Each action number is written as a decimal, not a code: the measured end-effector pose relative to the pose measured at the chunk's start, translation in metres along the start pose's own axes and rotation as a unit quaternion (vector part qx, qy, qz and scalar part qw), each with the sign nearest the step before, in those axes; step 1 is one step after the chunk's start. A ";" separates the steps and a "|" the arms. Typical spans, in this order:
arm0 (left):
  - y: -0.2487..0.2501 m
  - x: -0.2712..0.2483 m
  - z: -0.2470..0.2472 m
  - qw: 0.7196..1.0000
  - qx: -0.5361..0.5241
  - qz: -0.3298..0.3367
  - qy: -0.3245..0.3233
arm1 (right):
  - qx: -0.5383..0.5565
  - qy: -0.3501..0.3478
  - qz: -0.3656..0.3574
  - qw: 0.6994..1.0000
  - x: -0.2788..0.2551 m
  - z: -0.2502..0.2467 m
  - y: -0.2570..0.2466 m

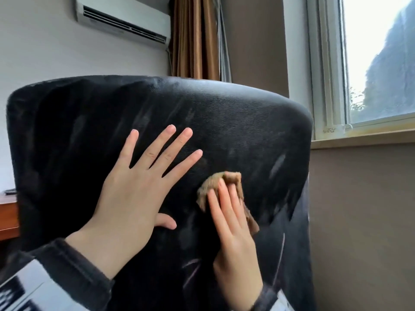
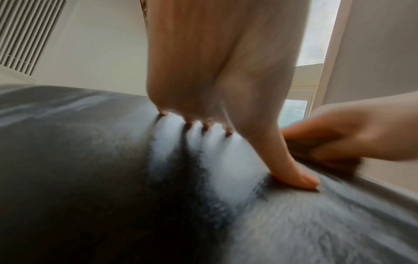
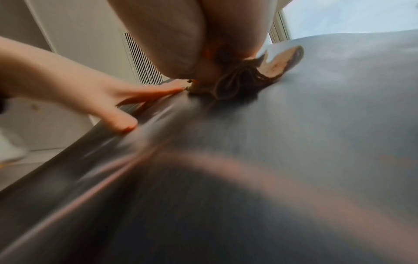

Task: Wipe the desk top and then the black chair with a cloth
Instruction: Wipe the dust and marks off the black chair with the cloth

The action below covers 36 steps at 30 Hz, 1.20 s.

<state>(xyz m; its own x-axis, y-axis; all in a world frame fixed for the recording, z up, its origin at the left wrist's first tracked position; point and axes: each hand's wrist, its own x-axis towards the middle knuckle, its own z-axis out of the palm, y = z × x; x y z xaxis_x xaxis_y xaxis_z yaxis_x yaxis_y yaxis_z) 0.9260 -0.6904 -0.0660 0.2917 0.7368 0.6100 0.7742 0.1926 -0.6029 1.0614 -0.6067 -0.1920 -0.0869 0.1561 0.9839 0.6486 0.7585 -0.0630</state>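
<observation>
— Brown cloth [image 1: 224, 187] sits bunched under the right hand [image 1: 233, 239], fingers straight and together, pressing it on the black chair [image 1: 224, 113] back.
— Risk?
— It may slip out; the chair could swivel, though the left hand [image 1: 134, 187], fingers spread flat, braces it beside. Desk [image 1: 7, 212] edge beyond its little finger; window [image 1: 370, 63] past the right fingertips.

left hand [image 1: 134, 187] on chair [image 1: 235, 113], cloth [image 1: 215, 182] just right
</observation>
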 end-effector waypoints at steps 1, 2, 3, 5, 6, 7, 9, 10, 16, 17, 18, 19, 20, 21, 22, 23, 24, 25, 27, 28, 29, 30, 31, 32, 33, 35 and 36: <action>0.000 0.000 0.000 1.000 -0.008 0.003 0.003 | -0.010 -0.025 -0.016 1.000 -0.027 0.000 -0.005; 0.000 -0.001 0.001 1.000 -0.012 0.004 0.007 | -0.023 -0.056 -0.050 0.997 -0.044 -0.004 -0.004; 0.001 0.000 0.003 1.000 -0.017 0.003 0.015 | -0.028 -0.072 -0.073 0.994 -0.047 -0.007 0.002; 0.001 -0.001 0.006 0.999 -0.026 0.002 0.039 | -0.026 -0.030 -0.086 0.996 -0.010 -0.011 0.013; -0.001 -0.001 0.007 0.998 -0.035 0.007 0.052 | -0.006 -0.007 -0.063 0.998 0.020 -0.017 0.016; -0.003 -0.001 0.007 0.996 -0.045 0.015 0.075 | 0.005 0.013 -0.037 0.999 0.051 -0.025 0.019; -0.004 -0.004 0.011 0.994 -0.052 0.021 0.096 | -0.006 0.039 -0.006 0.999 0.077 -0.034 0.025; -0.002 -0.009 0.017 0.991 -0.071 0.027 0.113 | -0.009 0.033 -0.017 0.999 0.070 -0.031 0.019; 0.018 -0.055 0.061 0.992 -0.120 0.026 0.038 | 0.113 0.078 0.059 0.989 -0.055 0.030 -0.019; 0.018 -0.055 0.063 0.993 -0.111 0.015 0.030 | 0.071 -0.013 0.074 0.995 -0.060 0.017 -0.021; 0.018 -0.056 0.063 0.995 -0.093 0.001 0.023 | -0.016 -0.057 0.025 0.998 -0.065 0.008 -0.027; 0.018 -0.055 0.061 0.997 -0.071 -0.011 0.020 | -0.026 -0.111 -0.044 0.993 -0.062 0.006 -0.025; 0.018 -0.058 0.060 0.998 -0.054 -0.019 0.021 | -0.034 -0.135 -0.099 0.985 -0.053 0.003 -0.024; 0.019 -0.059 0.060 0.999 -0.044 -0.022 0.023 | -0.025 -0.109 -0.098 0.989 -0.037 -0.004 -0.020; 0.019 -0.062 0.060 0.999 -0.038 -0.024 0.022 | -0.010 -0.089 -0.074 0.993 -0.022 -0.002 -0.025; 0.019 -0.065 0.060 0.999 -0.035 -0.026 0.020 | -0.004 -0.069 -0.057 0.996 -0.013 -0.002 -0.032; 0.019 -0.069 0.062 0.999 -0.040 -0.027 0.026 | -0.007 -0.067 -0.067 0.995 -0.020 0.006 -0.037; 0.018 -0.071 0.065 0.998 -0.050 -0.028 0.035 | -0.010 -0.063 -0.090 0.994 -0.034 0.018 -0.045; 0.016 -0.073 0.069 0.997 -0.055 -0.029 0.044 | -0.051 -0.065 -0.010 0.997 -0.081 0.041 -0.052; 0.015 -0.074 0.071 0.997 -0.055 -0.029 0.047 | 0.018 -0.105 0.070 0.992 -0.101 0.044 -0.054; 0.014 -0.074 0.074 0.997 -0.053 -0.032 0.052 | 0.079 -0.081 0.032 0.993 -0.118 0.050 -0.047; 0.012 -0.074 0.075 0.997 -0.047 -0.035 0.052 | 0.090 -0.098 0.030 0.991 -0.117 0.047 -0.045; 0.011 -0.075 0.076 0.997 -0.043 -0.035 0.048 | 0.016 -0.088 -0.003 0.996 -0.122 0.038 -0.036; 0.011 -0.075 0.076 0.997 -0.045 -0.034 0.046 | -0.014 -0.133 -0.019 0.991 -0.106 0.024 -0.038; 0.010 -0.077 0.077 0.997 -0.051 -0.035 0.049 | -0.050 -0.105 -0.089 0.989 -0.095 0.023 -0.033; 0.009 -0.079 0.079 0.996 -0.061 -0.036 0.057 | -0.033 -0.035 -0.062 0.997 -0.054 0.008 -0.014; 0.010 -0.079 0.079 0.996 -0.063 -0.035 0.057 | -0.032 -0.013 -0.021 0.999 -0.043 -0.001 -0.015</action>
<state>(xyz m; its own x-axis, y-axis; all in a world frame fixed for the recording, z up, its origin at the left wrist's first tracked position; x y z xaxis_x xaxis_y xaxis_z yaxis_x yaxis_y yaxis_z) 0.8663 -0.6955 -0.1606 0.2920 0.6442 0.7069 0.8566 0.1526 -0.4929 1.0564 -0.6252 -0.2333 -0.1334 0.1422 0.9808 0.6912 0.7226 -0.0108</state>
